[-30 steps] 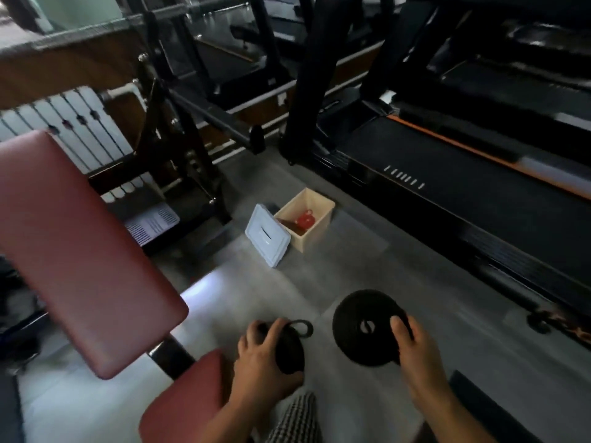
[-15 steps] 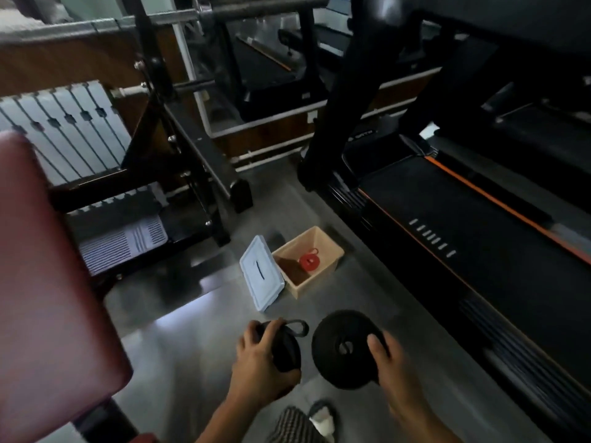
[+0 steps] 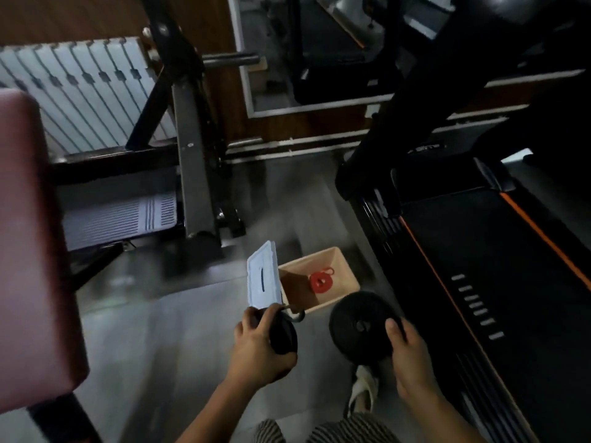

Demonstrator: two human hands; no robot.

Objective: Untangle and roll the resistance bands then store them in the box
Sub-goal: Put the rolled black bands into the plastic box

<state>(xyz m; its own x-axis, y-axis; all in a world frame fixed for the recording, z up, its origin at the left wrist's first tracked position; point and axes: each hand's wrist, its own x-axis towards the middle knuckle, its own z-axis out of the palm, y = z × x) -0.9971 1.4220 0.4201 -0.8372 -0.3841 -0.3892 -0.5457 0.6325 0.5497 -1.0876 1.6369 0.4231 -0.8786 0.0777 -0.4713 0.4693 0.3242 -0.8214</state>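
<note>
My left hand [image 3: 257, 345] grips a small rolled black band [image 3: 284, 334] whose loose end loops out at its top. My right hand [image 3: 411, 356] holds a larger rolled black band [image 3: 358, 324] by its right edge, thumb on its face. Both rolls hang in the air just in front of a beige open box [image 3: 347, 276] on the floor. Inside the box lies a rolled red band [image 3: 319, 281]. The box's white lid [image 3: 263, 278] leans against its left side.
A treadmill [image 3: 499, 266] runs along the right. A black weight-rack frame [image 3: 195, 174] stands behind the box, and a maroon padded bench [image 3: 28, 244] fills the left. A white radiator [image 3: 76, 94] lines the back wall. My slippered foot [image 3: 363, 386] rests on the grey floor.
The view has moved forward and closer to the box. Both hands, each with its black roll, now sit just short of the box instead of well before it.
</note>
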